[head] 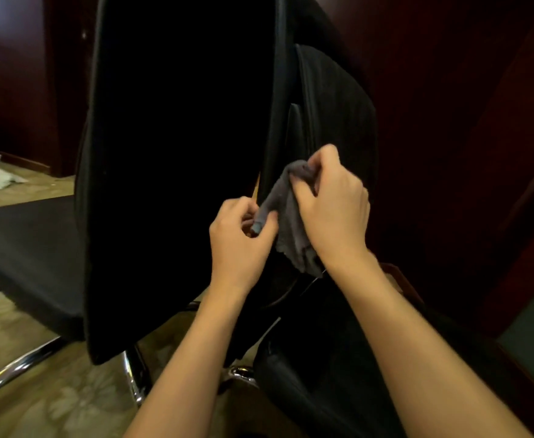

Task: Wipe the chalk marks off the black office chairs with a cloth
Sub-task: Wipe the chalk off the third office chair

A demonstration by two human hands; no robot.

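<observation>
head view: both hands regripping grey cloth, left hand pinching its end, right hand clutching the bunch; looks like refolding, next press it onto chair back.

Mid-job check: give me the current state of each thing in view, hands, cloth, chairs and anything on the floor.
Left hand: fingers curled, pinching one end of the cloth.
Right hand: gripping the cloth's upper part.
Grey fabric cloth: bunched, held between both hands, off the chair surface.
Near black office chair backrest: upright, no chalk marks visible.
Second black office chair: upright behind it, partly hidden.
White crumpled paper: lying on the floor.
</observation>
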